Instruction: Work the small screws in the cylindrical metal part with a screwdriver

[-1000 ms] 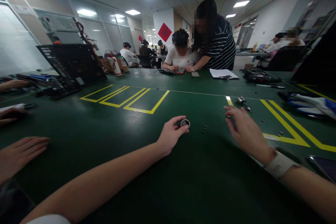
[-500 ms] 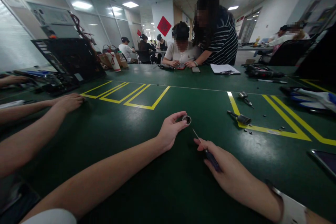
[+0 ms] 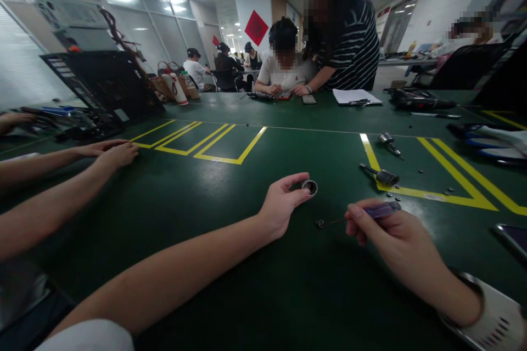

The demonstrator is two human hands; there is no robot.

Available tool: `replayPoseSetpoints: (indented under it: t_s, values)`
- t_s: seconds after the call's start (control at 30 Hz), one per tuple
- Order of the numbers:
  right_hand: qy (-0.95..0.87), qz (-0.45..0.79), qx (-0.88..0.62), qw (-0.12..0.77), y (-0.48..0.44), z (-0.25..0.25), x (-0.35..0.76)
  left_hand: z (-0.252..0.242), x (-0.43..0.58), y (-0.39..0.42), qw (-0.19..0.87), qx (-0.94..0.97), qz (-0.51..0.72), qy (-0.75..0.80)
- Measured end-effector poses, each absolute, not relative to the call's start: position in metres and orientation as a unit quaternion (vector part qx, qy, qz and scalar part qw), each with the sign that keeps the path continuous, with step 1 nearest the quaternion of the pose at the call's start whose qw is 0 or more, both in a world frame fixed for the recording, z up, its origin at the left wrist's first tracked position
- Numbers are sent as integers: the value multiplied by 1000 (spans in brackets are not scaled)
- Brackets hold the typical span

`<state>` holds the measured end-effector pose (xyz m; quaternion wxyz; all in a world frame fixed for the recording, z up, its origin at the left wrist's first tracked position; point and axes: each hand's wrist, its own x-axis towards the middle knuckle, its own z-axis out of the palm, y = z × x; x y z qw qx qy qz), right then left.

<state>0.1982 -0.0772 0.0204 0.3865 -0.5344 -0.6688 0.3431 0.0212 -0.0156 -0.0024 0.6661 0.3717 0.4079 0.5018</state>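
Observation:
Between the thumb and fingers of my left hand [image 3: 284, 203] is a hollow metal ring-shaped part [image 3: 313, 188], its round opening facing me. My right hand [image 3: 395, 236] grips a screwdriver [image 3: 381, 209] with a dark purple handle; its thin shaft points left. At the shaft's tip, below the ring part, are a few tiny round metal pieces [image 3: 319, 224]; whether they touch the tip I cannot tell. Beyond my right hand lies a metal cylinder with a shaft [image 3: 386, 177], and behind it a second metal part with a pointed end [image 3: 387, 141]. Several small metal bits [image 3: 393, 197] lie close by.
Yellow tape [image 3: 457, 199] marks the green table [image 3: 206, 263]. A phone [image 3: 513, 241] and blue-white gloves [image 3: 494, 142] are at right. A notepad [image 3: 356, 97] and a power drill [image 3: 422, 100] lie farther back. Another person's hands [image 3: 117, 152] rest at left; two people are across the table.
My right hand has moved right and turned, so the screwdriver now points left. Tiny round pieces now show by its tip. The ring part, still in my left hand, appears slightly farther right.

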Motion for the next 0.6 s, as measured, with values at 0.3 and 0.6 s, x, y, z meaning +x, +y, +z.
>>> replayPoseSetpoints:
  t_s: [0.3,0.6]
  values:
    - [-712,280,-539,352,-77,12,200,10,16,-29,687,369,488,392]
    - [-489,512,-532,464,-81,24,197,22,13,-47,680,410,444,416]
